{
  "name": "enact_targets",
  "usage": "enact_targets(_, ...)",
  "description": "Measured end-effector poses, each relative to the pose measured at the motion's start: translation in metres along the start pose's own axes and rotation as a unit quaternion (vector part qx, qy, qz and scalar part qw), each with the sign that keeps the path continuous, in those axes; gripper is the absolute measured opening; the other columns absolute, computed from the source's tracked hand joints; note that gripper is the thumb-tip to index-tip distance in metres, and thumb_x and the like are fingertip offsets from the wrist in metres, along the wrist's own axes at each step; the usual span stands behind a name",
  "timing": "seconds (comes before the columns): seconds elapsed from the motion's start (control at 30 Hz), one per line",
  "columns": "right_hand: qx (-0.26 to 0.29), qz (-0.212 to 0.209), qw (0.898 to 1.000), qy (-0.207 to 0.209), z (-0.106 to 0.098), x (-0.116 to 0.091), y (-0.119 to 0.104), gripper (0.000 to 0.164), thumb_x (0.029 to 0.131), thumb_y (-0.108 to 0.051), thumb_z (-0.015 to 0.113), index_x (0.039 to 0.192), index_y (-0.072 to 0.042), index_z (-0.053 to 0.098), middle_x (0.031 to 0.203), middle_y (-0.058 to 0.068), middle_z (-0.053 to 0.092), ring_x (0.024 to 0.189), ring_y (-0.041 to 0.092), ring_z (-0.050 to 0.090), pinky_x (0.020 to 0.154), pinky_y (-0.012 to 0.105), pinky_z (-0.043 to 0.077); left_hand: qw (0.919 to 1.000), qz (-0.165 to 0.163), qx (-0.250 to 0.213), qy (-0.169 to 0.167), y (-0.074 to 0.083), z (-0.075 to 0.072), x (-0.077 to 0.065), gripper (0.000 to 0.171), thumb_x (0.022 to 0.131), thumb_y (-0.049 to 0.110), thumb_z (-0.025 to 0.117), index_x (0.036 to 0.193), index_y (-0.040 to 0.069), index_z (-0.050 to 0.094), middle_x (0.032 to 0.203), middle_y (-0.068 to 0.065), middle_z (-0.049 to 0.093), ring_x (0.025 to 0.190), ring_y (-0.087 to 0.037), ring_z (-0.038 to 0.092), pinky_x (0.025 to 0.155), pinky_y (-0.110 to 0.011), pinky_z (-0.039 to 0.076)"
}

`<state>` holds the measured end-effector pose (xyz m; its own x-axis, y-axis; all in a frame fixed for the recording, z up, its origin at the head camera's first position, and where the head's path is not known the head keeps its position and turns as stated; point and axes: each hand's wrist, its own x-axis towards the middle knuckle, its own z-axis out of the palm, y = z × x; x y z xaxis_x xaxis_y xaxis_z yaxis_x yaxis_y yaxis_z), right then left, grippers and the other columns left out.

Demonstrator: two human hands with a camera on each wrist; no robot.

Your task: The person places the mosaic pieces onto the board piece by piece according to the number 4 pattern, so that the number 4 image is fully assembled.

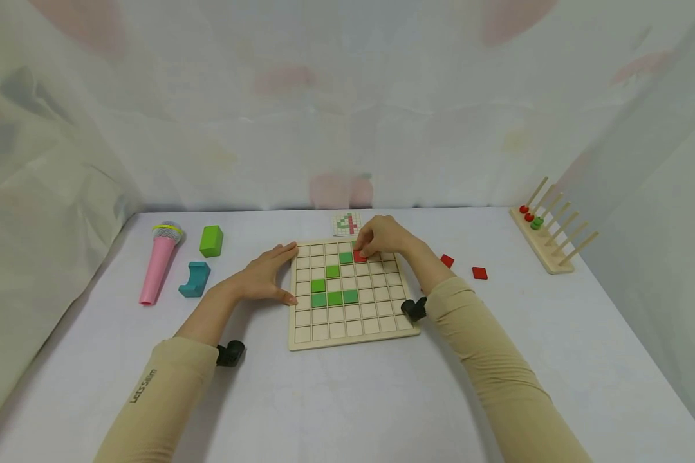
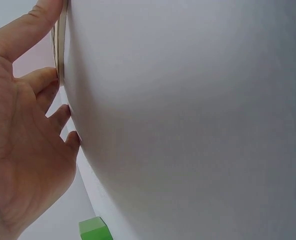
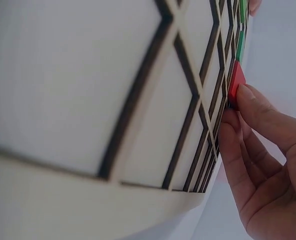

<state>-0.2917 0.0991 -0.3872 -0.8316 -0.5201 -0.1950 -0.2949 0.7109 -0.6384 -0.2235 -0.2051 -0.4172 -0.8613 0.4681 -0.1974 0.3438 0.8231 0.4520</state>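
Observation:
A wooden grid board (image 1: pixel 353 329) lies on the white table, with several green tiles (image 1: pixel 334 298) set in its cells. My right hand (image 1: pixel 383 235) is over the board's far part, thumb and fingers at a red tile (image 1: pixel 360 256). In the right wrist view the thumb touches the red tile (image 3: pixel 236 82), which stands slightly tilted at a cell, and the other fingers curl beside it. Along the board's left edge rests my left hand (image 1: pixel 260 273), thumb and fingers spread. The left wrist view shows its fingertips (image 2: pixel 48 80) touching the board's side.
Behind the board lies a small pattern card (image 1: pixel 346 224). Loose red tiles (image 1: pixel 479 273) lie to the right, near a pegged wooden stand (image 1: pixel 547 244) with red and green beads. At left are a pink microphone (image 1: pixel 159 263), a green block (image 1: pixel 211 241) and a teal arch block (image 1: pixel 195 280).

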Motion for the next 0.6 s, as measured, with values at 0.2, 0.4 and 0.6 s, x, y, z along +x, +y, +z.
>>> enact_targets(0.2, 0.003, 0.0, 1.0, -0.002, 0.001, 0.0, 0.0, 0.012, 0.085, -0.008, 0.075, 0.096, -0.012, 0.078, 0.087, 0.005, 0.078, 0.074, 0.02, 0.075, 0.076, 0.028, 0.059, 1.0, -0.002, 0.003, 0.001, 0.0, 0.0, -0.001, 0.113, 0.07, 0.042, 0.084, 0.157, 0.004, 0.022, 0.168, -0.012, 0.016, 0.155, -0.042, 0.01, 0.121, -0.067, 0.017)
enact_targets(0.4, -0.008, -0.012, 1.0, -0.002, -0.006, -0.004, -0.004, 0.01, 0.086, -0.013, 0.076, 0.096, -0.011, 0.078, 0.083, 0.006, 0.076, 0.077, 0.023, 0.074, 0.073, 0.028, 0.059, 1.0, -0.005, 0.0, 0.001, -0.001, 0.0, -0.001, 0.114, 0.07, 0.042, 0.085, 0.157, 0.005, 0.022, 0.168, -0.012, 0.016, 0.155, -0.042, 0.01, 0.12, -0.068, 0.017)
enact_targets(0.6, -0.013, -0.017, 1.0, 0.017, -0.019, -0.01, 0.002, 0.015, 0.087, -0.014, 0.074, 0.101, -0.008, 0.077, 0.078, 0.006, 0.071, 0.075, 0.024, 0.069, 0.066, 0.024, 0.052, 1.0, -0.006, 0.003, 0.001, 0.001, 0.0, 0.0, 0.114, 0.07, 0.043, 0.085, 0.157, 0.005, 0.022, 0.168, -0.011, 0.015, 0.155, -0.042, 0.01, 0.12, -0.068, 0.017)
